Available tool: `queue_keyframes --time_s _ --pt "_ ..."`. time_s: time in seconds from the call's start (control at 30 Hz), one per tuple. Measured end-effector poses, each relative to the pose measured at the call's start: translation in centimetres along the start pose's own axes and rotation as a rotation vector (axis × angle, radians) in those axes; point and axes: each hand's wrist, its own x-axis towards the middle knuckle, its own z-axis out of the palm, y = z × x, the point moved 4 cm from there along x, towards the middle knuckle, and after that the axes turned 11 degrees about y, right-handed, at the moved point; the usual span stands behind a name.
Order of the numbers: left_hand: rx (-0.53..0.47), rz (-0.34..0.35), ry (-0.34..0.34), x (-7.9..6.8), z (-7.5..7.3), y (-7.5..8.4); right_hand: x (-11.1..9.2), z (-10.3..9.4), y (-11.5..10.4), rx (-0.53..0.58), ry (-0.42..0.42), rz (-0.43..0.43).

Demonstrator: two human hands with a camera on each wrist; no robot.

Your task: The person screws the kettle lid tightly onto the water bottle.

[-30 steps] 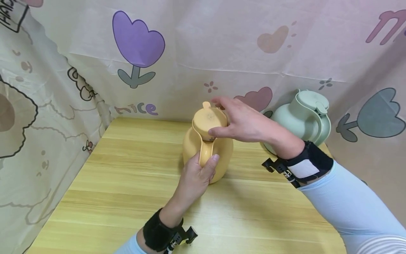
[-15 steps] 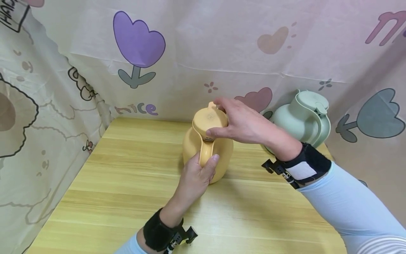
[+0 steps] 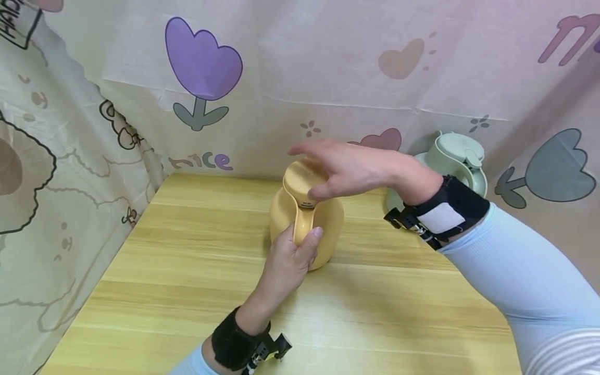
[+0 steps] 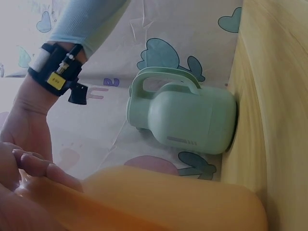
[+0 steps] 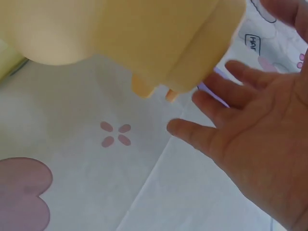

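Observation:
A yellow jug with a round lid stands upright on the table. My left hand grips its handle, thumb along the near side. Over the right side of the lid is my right hand, its fingers extended across the top and its thumb low at the lid's near edge. In the right wrist view the fingers of that hand are spread apart beside the lid, holding nothing. The left wrist view shows the yellow jug's body close up, with left fingers curled at the handle.
A pale green jug stands at the table's back right, partly behind my right forearm. The wooden table meets a patterned cloth at the back, and another cloth hangs on the left.
The lid's tab shifted right, then became hidden behind my right hand. That hand's fingers have loosened from the lid and reached further left. My left hand and the jug have stayed put.

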Motion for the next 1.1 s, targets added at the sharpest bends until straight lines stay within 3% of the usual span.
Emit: queue_keyframes --time_s 0.2,0.57,0.83,0.97,1.1 --pt "-0.018 -0.008 -0.010 0.03 0.20 -0.15 0.52 0.32 0.24 -0.046 -0.037 0.030" --pt "-0.002 -0.003 -0.006 -0.02 0.19 -0.23 0.72 0.77 0.95 -0.114 0.062 0.104" --pt "0.005 0.000 0.000 -0.06 0.04 -0.20 0.39 0.10 0.48 -0.025 -0.020 0.060" --pt "-0.007 0.006 -0.001 -0.08 0.02 -0.17 0.46 0.23 0.30 -0.021 -0.031 0.022" --pt "-0.016 0.009 0.000 -0.03 0.05 -0.07 0.48 0.36 0.40 -0.037 -0.020 0.046"
